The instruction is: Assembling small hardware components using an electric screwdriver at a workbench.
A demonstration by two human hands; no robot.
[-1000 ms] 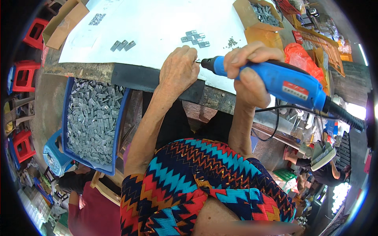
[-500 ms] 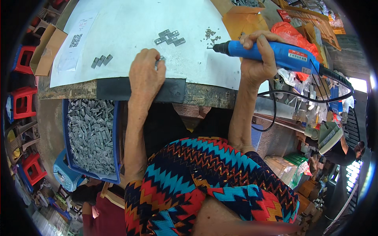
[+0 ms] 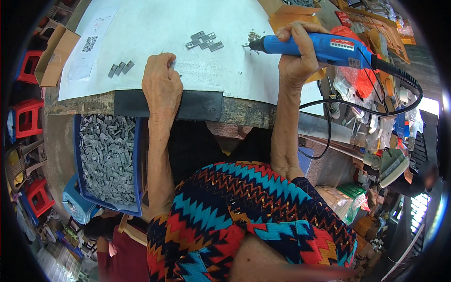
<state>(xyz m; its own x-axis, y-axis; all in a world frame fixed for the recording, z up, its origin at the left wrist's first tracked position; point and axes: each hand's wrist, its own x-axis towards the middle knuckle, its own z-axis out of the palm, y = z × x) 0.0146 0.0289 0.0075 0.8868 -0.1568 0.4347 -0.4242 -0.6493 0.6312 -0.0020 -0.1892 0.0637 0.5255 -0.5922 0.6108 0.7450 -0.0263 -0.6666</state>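
I gripped the blue driver (image 3: 324,44) in my right hand (image 3: 296,60), its tip beside small bits (image 3: 254,35) on the white sheet (image 3: 225,75); whether my curled left hand (image 3: 162,88) held anything, I could not tell. Grey parts (image 3: 206,44) lay beyond; more filled a blue bin (image 3: 139,162) below the worn table (image 3: 249,110), red stools (image 3: 19,118) farther left.

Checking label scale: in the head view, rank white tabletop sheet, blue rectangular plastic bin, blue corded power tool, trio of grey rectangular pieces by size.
Largest to smallest:
White sheet
Blue bin
Blue power tool
Grey trio
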